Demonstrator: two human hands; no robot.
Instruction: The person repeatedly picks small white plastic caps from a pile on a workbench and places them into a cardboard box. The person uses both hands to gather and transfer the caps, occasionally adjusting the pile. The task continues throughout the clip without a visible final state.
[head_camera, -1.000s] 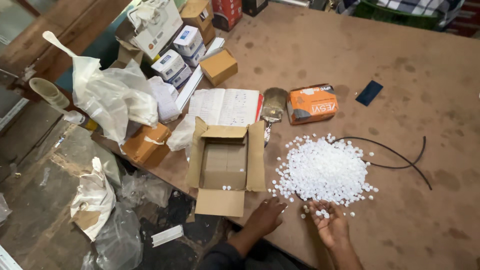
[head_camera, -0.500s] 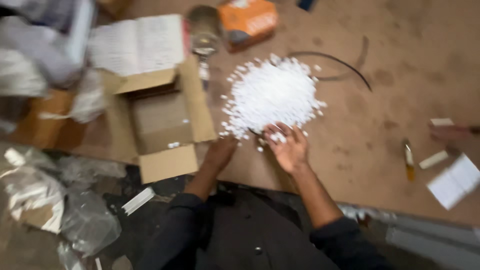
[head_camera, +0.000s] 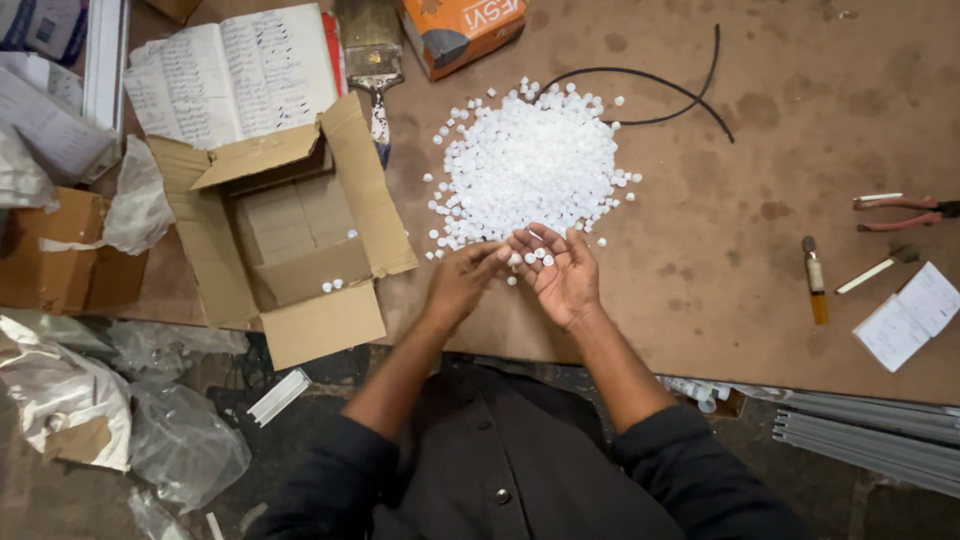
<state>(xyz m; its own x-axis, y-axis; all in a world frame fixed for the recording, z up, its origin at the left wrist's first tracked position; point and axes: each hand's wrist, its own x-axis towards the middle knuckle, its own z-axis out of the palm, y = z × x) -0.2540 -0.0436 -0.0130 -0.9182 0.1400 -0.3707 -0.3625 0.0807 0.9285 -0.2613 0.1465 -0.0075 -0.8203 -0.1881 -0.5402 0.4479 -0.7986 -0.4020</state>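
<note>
Head view shows our right hand (head_camera: 562, 272) palm up, cupped and holding a few small white caps (head_camera: 535, 255), while our left hand (head_camera: 462, 280) pinches at its fingertips. Just beyond, the white pile (head_camera: 530, 160) lies on the brown surface (head_camera: 760, 130), beside an open cardboard box (head_camera: 285, 235).

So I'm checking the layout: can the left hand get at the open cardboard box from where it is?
Probably yes: the left hand is beside the open cardboard box, whose flaps are folded back, with nothing between them.
</note>
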